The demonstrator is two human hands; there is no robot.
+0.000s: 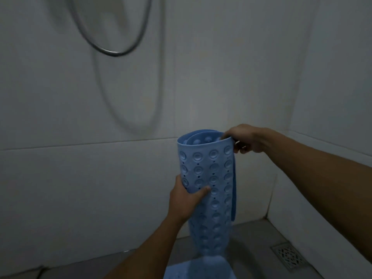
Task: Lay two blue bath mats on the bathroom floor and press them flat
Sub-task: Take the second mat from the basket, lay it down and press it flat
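Light blue rubber bath mat [209,178], dotted with round suction cups and small holes, standing upright as a loose roll in mid-air, lower end trailing down to the floor. Top of the roll showing a spiral of layers, cup side facing outward. A darker blue strip hanging along the roll's right edge; impossible to tell whether a second mat or an inner layer of the same one.

Left hand [187,200] gripping the roll's left side about midway down, thumb pressing across the front face, fingers curling behind and out of sight. Right hand [244,140] pinching the top right rim of the roll, fingers [240,151] curled over the edge, thumb tucked inside. Both forearms bare, reaching in from below and from the right of the roll.

Below the roll, a pale blue flattened patch [198,267] lying on the grey bathroom floor [249,238], joining the roll's lower end. Right of the roll and lower, a square metal drain grate [288,257] sitting in the floor near the wall. Behind the roll, large white wall tiles [80,178] meeting in a corner to the right. Far above and left of the roll, a grey shower hose [114,51] looping down the wall, casting a soft shadow.
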